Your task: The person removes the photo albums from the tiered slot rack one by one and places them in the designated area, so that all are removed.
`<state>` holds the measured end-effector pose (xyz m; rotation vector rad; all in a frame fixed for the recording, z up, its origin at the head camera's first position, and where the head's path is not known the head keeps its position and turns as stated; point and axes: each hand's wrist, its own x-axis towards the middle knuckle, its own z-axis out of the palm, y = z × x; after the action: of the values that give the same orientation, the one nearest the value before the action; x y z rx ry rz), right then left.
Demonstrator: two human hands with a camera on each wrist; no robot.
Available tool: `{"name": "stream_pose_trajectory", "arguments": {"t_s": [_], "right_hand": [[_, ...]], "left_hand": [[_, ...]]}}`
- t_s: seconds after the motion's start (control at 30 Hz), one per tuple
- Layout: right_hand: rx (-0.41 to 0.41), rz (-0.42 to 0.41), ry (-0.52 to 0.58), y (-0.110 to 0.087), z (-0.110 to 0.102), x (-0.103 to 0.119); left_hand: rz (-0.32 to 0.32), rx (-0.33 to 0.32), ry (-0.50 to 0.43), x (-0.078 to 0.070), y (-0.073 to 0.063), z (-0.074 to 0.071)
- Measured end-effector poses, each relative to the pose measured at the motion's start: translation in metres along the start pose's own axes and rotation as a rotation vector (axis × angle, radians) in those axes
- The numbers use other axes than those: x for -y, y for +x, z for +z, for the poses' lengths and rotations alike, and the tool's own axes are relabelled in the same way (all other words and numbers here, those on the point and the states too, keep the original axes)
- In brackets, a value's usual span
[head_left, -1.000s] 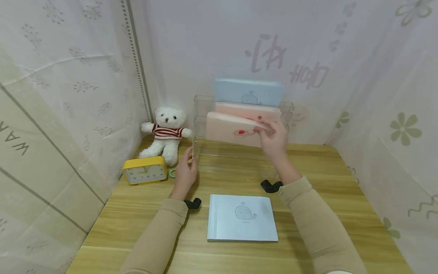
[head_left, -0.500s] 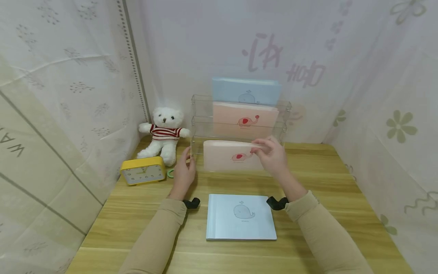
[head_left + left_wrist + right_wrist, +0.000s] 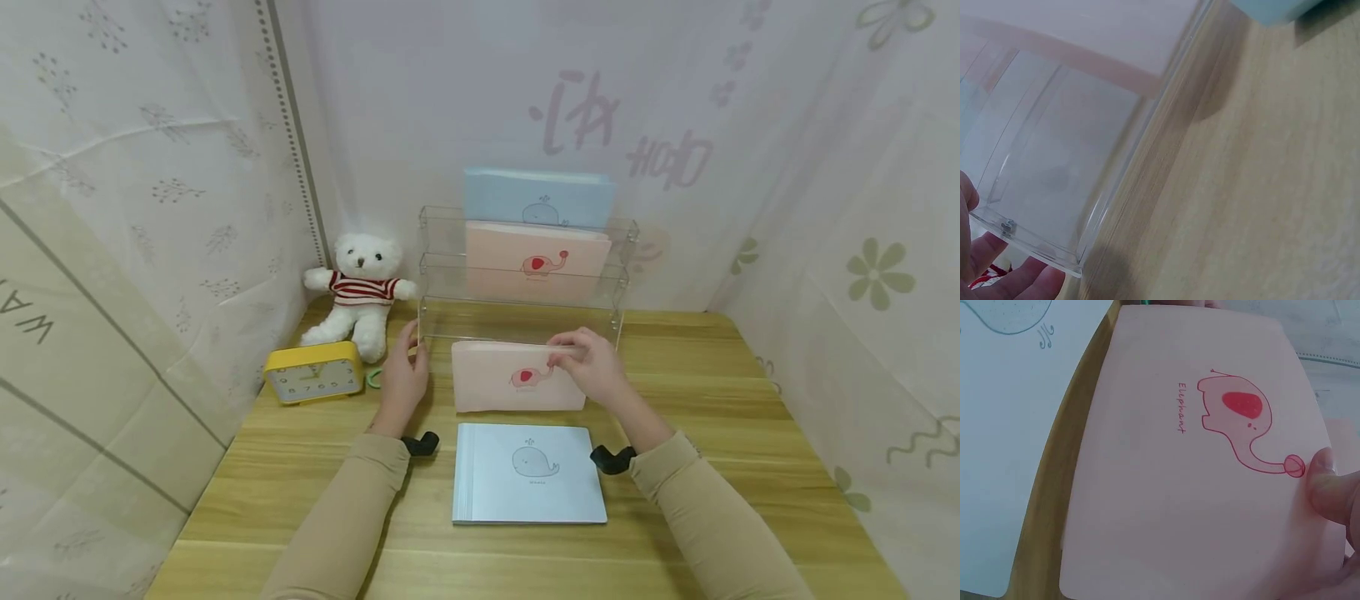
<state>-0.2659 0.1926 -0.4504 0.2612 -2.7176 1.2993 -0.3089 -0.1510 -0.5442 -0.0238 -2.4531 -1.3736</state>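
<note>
My right hand [image 3: 588, 367] pinches the top right edge of a pink elephant notebook [image 3: 483, 379], held upright just in front of the rack. In the right wrist view the thumb [image 3: 1330, 494] presses on the cover of the pink notebook [image 3: 1147, 462], beside the elephant's ball. My left hand [image 3: 405, 379] grips the left side panel of the clear acrylic tiered rack [image 3: 517, 302]. Seen from the left wrist, its fingers [image 3: 1044, 284] curl behind the rack's clear edge [image 3: 1029, 240]. Another pink elephant notebook [image 3: 491, 250] stands in the middle tier, with a blue whale notebook [image 3: 495, 196] behind it.
Light blue whale notebooks [image 3: 495, 492] lie flat, seemingly stacked, nearer me on the wooden table [image 3: 375, 542]. Left of the rack are a white teddy bear [image 3: 367, 258], a yellow clock [image 3: 322, 350] and a small green ring [image 3: 373, 379]. Patterned curtains [image 3: 465, 100] surround the table.
My right hand has brought the pink notebook down and toward me, from in front of the middle tier to below the lowest one. My left hand stays at the rack's side.
</note>
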Motion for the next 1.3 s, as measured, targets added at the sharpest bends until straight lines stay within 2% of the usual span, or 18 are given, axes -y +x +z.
{"name": "stream_pose_trajectory", "arguments": {"t_s": [0.17, 0.27, 0.5, 0.7, 0.93, 1.17, 1.3], "right_hand": [[0.066, 0.046, 0.0, 0.002, 0.001, -0.007], [0.101, 0.044, 0.007, 0.003, 0.002, -0.011], [0.108, -0.05, -0.092, 0.006, 0.005, -0.023], [0.1, -0.111, -0.121, 0.004, 0.009, -0.031], [0.107, -0.107, -0.126, 0.003, 0.01, -0.032], [0.16, -0.061, -0.2, 0.001, 0.013, -0.034], [0.158, -0.051, -0.225, -0.003, 0.019, -0.037]], "left_hand": [[0.01, 0.002, 0.006, 0.0, 0.001, 0.0], [0.009, -0.003, 0.009, 0.0, 0.001, 0.0], [0.016, -0.006, 0.019, 0.0, 0.002, -0.001], [0.005, -0.006, 0.031, 0.003, -0.004, 0.0], [0.016, -0.015, 0.011, 0.003, -0.005, 0.001], [0.009, -0.015, 0.014, 0.003, -0.002, 0.0], [0.011, -0.017, 0.016, 0.001, -0.001, 0.0]]}}
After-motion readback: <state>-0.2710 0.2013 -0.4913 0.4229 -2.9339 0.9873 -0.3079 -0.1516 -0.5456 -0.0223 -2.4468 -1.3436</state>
